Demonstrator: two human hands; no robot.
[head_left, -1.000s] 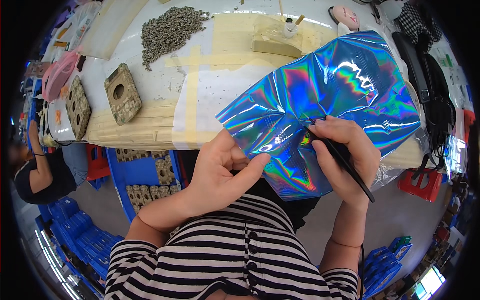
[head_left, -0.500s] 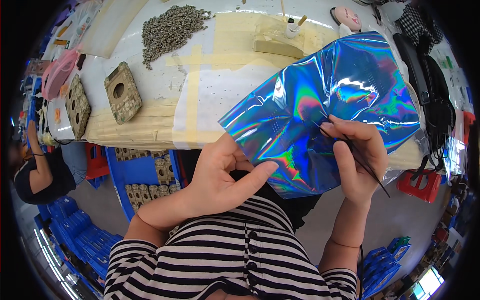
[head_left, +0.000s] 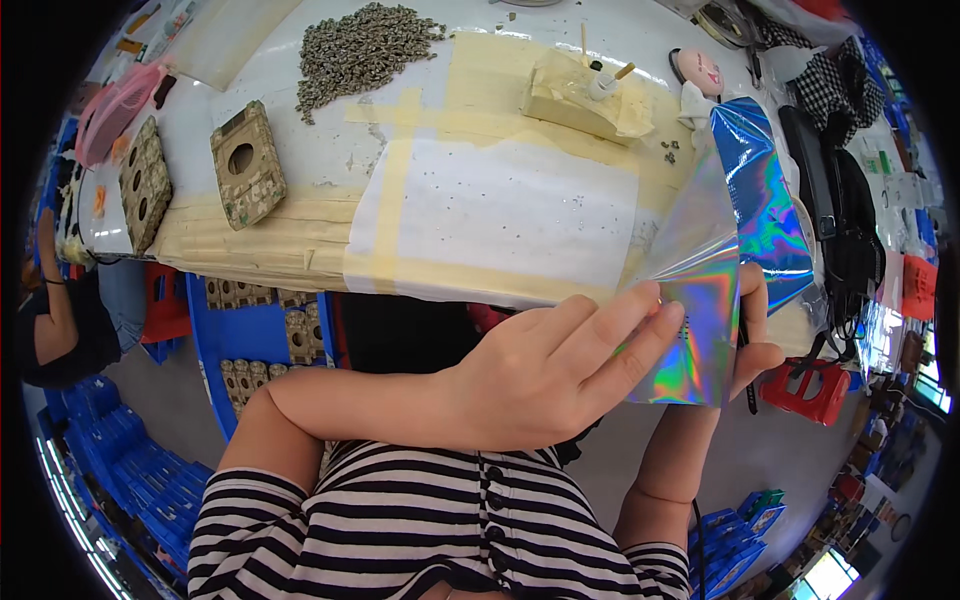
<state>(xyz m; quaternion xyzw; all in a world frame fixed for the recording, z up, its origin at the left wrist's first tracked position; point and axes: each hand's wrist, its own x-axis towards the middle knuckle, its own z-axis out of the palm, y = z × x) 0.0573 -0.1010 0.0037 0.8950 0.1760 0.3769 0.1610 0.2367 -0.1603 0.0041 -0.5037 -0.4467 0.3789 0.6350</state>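
Observation:
A shiny blue holographic sheet (head_left: 775,200) is bent over at the right of the table's near edge, its paler underside turned toward me. My left hand (head_left: 545,375) reaches across, its thumb and fingers pinched at the sheet's left edge, with a tiny bright spot at the fingertips too small to name. My right hand (head_left: 757,340) is mostly behind the sheet, fingers closed. Below it shows the end of thin black tweezers (head_left: 751,392); their tips are hidden.
White paper (head_left: 500,215) with tiny specks is taped on the table. Behind it are a heap of small metallic pieces (head_left: 360,55) and a tape-covered block (head_left: 570,100). Two camouflage-patterned cases (head_left: 246,165) stand left. Below, a blue tray (head_left: 250,335) holds more. A red stool (head_left: 808,392) stands right.
The sheet has been folded over and shifted right, uncovering the paper. My left hand has moved right to pinch its edge. My right hand and the tweezers are now partly behind it.

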